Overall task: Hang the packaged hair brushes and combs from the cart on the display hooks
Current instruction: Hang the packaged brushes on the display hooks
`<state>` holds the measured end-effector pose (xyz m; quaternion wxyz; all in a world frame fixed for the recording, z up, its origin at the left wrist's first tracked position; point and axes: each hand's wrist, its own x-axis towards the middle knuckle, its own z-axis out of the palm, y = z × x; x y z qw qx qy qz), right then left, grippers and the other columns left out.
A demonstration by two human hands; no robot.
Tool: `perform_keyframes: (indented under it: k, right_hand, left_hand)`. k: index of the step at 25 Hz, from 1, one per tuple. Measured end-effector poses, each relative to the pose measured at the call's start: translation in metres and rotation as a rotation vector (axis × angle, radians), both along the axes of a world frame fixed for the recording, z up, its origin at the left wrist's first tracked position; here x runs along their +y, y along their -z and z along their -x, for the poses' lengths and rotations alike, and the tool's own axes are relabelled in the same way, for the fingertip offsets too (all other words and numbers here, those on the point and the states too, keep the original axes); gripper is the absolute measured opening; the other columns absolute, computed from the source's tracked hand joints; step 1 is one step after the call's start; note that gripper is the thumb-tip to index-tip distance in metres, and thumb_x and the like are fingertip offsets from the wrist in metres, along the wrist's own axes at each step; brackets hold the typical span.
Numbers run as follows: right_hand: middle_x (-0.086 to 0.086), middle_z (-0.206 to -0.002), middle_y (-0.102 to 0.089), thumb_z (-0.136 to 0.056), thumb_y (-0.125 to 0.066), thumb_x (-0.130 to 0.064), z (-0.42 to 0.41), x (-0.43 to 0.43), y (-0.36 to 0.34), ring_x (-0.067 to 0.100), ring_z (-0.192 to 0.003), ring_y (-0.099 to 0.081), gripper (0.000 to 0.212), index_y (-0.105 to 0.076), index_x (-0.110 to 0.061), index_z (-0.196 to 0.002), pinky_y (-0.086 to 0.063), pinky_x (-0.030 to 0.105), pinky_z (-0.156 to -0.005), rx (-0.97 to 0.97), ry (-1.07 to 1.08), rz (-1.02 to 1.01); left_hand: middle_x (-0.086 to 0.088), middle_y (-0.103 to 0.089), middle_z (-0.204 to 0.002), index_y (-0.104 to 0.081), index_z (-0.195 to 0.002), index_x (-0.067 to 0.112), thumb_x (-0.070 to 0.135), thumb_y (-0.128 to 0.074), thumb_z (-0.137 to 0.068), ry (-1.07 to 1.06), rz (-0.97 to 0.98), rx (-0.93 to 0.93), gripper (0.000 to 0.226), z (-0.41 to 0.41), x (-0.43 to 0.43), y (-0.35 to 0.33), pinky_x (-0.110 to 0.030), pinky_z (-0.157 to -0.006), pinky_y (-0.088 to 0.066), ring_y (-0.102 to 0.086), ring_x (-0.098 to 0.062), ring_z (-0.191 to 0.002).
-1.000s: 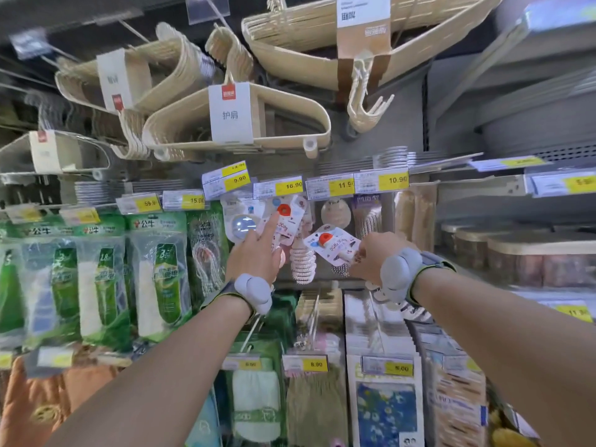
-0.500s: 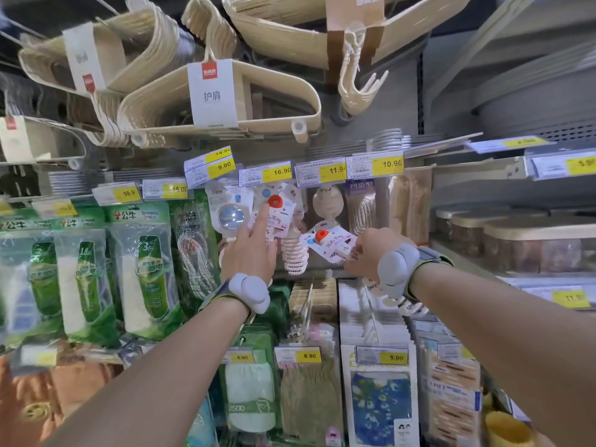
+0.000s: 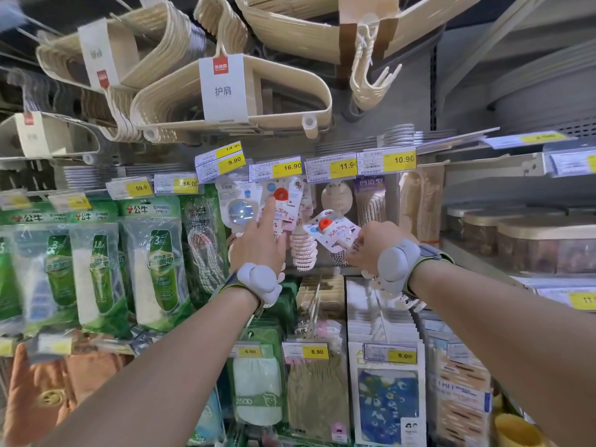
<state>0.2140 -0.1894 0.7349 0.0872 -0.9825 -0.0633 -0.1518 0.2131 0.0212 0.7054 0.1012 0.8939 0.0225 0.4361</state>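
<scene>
My right hand (image 3: pixel 371 245) grips a packaged hair brush (image 3: pixel 332 232) with a white and pink card and a red round tab, tilted, just right of the hook under the 16.90 tag. My left hand (image 3: pixel 258 243) is raised at that hook; its index finger points up and touches the card of a matching hanging brush pack (image 3: pixel 285 204). The bristle head of a hanging brush (image 3: pixel 303 250) shows between my hands. The hook itself is hidden behind the cards. The cart is out of view.
Cream clothes hangers (image 3: pixel 232 101) hang in bundles overhead. Green cable packs (image 3: pixel 151 253) fill the left hooks. More brushes and combs (image 3: pixel 371 201) hang to the right under the 11.90 and 10.90 tags. Cloths and packs (image 3: pixel 387 382) hang below; containers (image 3: pixel 516 240) stand on the right shelf.
The view has shifted slightly up and left. Both hands stay at the hook; the right hand with the brush pack has edged closer to the hanging packs.
</scene>
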Motion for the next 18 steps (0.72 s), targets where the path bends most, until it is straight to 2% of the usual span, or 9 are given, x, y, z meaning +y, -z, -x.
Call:
perform_keyframes:
  k: [4,8,10,13,16,18]
  right_hand:
    - [0.000,-0.061,-0.048,-0.088,-0.058,-0.043,0.003,-0.001,0.000,0.014,-0.048,-0.039,0.031,-0.052,-0.014,-0.078,-0.031,0.018,-0.046,-0.025,0.015,-0.035]
    - [0.003,-0.072,-0.052,-0.091,-0.057,-0.040,0.006,-0.004,-0.001,0.014,-0.051,-0.040,0.028,-0.053,-0.013,-0.083,-0.029,0.019,-0.044,0.000,0.016,-0.004]
    - [0.001,-0.065,-0.049,-0.091,-0.057,-0.041,0.006,-0.006,-0.001,0.014,-0.050,-0.040,0.029,-0.053,-0.013,-0.082,-0.029,0.019,-0.044,0.000,0.017,-0.011]
    - [-0.001,-0.059,-0.045,-0.090,-0.057,-0.041,0.004,-0.005,0.002,0.012,-0.048,-0.038,0.030,-0.051,-0.014,-0.078,-0.030,0.019,-0.044,-0.038,0.029,-0.053]
    - [0.002,-0.063,-0.055,-0.087,-0.056,-0.038,0.002,-0.003,0.003,0.016,-0.050,-0.046,0.029,-0.052,-0.014,-0.070,-0.035,0.018,-0.047,-0.128,0.019,-0.151]
    - [0.003,-0.064,-0.057,-0.085,-0.057,-0.038,0.003,-0.002,0.003,0.017,-0.051,-0.048,0.030,-0.051,-0.014,-0.067,-0.037,0.019,-0.048,-0.133,-0.003,-0.188]
  left_hand:
    - [-0.014,-0.053,-0.124,-0.006,-0.153,0.034,0.037,-0.047,-0.096,-0.009,0.010,0.022,0.070,-0.005,-0.004,-0.003,-0.034,-0.062,-0.041,-0.059,-0.036,-0.097]
    - [-0.010,-0.053,-0.131,-0.006,-0.153,0.034,0.036,-0.049,-0.095,0.026,0.023,-0.017,0.072,-0.006,-0.006,0.003,-0.030,-0.059,-0.037,-0.061,-0.033,-0.096]
    - [-0.007,-0.053,-0.134,-0.007,-0.153,0.033,0.035,-0.050,-0.095,0.049,0.042,-0.049,0.073,-0.004,-0.004,0.008,-0.030,-0.060,-0.038,-0.062,-0.032,-0.095]
    - [-0.011,-0.059,-0.124,-0.008,-0.153,0.032,0.035,-0.050,-0.095,0.045,0.047,-0.072,0.072,-0.003,-0.001,0.009,-0.031,-0.061,-0.039,-0.062,-0.033,-0.093]
    - [-0.012,-0.061,-0.114,-0.012,-0.152,0.032,0.033,-0.050,-0.094,0.044,0.051,-0.049,0.069,-0.007,-0.001,0.002,-0.034,-0.062,-0.044,-0.060,-0.034,-0.092]
    - [-0.013,-0.061,-0.114,-0.020,-0.148,0.027,0.032,-0.051,-0.094,0.040,0.039,0.003,0.063,-0.012,-0.001,-0.003,-0.036,-0.062,-0.046,-0.060,-0.035,-0.091]
